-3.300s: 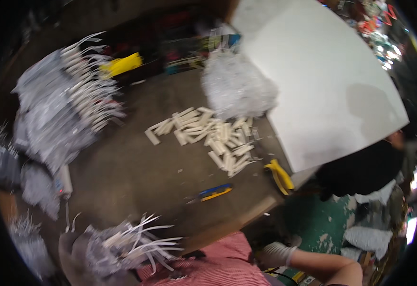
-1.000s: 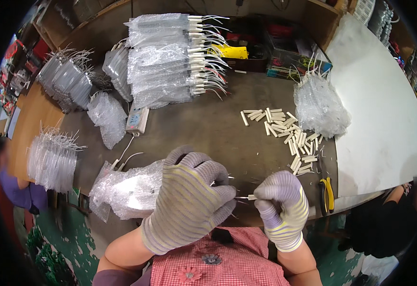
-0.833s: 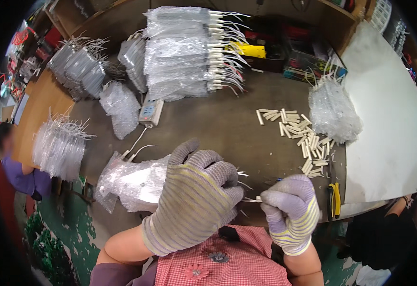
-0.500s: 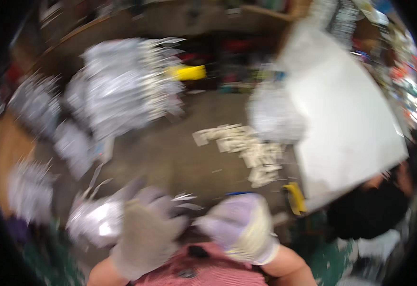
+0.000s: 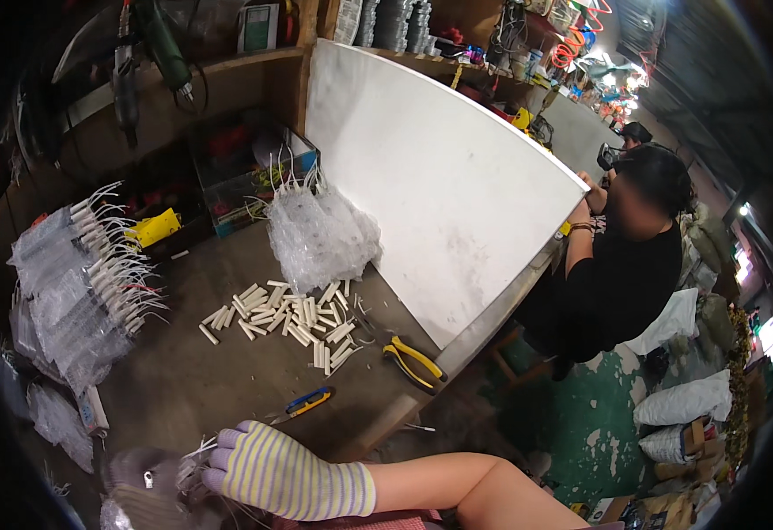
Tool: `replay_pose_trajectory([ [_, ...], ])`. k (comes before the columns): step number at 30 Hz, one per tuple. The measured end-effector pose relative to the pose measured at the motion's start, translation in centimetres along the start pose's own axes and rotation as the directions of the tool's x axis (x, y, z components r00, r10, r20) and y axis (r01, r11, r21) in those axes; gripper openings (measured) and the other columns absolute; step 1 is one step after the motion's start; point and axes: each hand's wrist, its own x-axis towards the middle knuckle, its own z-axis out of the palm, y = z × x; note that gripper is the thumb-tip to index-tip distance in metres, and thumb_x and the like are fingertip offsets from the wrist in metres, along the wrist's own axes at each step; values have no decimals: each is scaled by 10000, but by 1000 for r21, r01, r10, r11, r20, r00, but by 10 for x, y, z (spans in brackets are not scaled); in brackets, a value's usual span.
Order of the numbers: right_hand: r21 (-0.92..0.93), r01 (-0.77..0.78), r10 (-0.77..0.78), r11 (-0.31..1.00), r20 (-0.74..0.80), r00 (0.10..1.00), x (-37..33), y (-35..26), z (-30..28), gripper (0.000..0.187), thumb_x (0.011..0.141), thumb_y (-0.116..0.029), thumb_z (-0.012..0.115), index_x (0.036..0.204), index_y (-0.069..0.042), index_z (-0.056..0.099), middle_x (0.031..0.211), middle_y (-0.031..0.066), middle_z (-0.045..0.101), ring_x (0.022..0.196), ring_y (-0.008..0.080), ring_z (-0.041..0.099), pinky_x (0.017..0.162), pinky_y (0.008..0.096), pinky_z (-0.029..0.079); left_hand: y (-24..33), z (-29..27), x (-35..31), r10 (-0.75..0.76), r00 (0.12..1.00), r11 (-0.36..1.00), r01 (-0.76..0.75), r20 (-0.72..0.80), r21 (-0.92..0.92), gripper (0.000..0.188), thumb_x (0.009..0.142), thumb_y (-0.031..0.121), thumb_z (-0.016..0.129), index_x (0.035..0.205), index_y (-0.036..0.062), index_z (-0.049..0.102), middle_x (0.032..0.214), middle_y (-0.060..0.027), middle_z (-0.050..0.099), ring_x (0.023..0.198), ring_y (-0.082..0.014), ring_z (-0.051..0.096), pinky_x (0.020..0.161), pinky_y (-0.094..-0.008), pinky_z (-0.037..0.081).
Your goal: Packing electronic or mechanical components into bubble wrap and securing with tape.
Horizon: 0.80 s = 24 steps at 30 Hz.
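My right hand (image 5: pixel 285 473), in a yellow-green and purple striped glove, is at the lower left with its fingers closed on thin white wires (image 5: pixel 199 448). Beside it is my left hand (image 5: pixel 143 481), in a grey-brown glove, its fingers curled; what they hold is hidden. A shiny piece of clear plastic (image 5: pixel 114 516) shows just below the left glove. Nearest to my hands on the bench lies a blue and yellow cutter (image 5: pixel 307 402). Yellow-handled pliers (image 5: pixel 415 360) rest at the bench edge, beyond a loose heap of short cream tubes (image 5: pixel 289 314).
Bubble-wrapped bundles with white wires (image 5: pixel 77 300) are piled at the left; another bubble-wrapped bundle (image 5: pixel 320 234) stands by a large white board (image 5: pixel 457 194). Power tools (image 5: pixel 161 44) hang above. A person in black (image 5: pixel 621 283) is at the board's right side.
The view has swung to the right and is sharper now. My hands appear farther left, and the right hand has come close to the left, gripping white wires.
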Motion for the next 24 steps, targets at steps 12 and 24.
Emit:
replay_pose_trajectory([
  [12,191,-67,60,979,43,997,20,-5,2,159,820,-201,769,913,-122,667,834,75,624,793,301,625,692,436,478,-44,-1,-41,-231,972,971,232,-35,50,753,512,369,945,1149,122,628,1185,-172,607,1058,-400,593,917,-502,468],
  [24,405,-182,186,896,29,982,27,-19,-2,190,755,-153,861,890,-110,735,798,66,689,741,284,650,702,401,494,-33,-14,-52,-193,967,981,196,-166,2,712,588,433,910,1168,72,707,1083,-136,656,926,-333,667,769,-453,541],
])
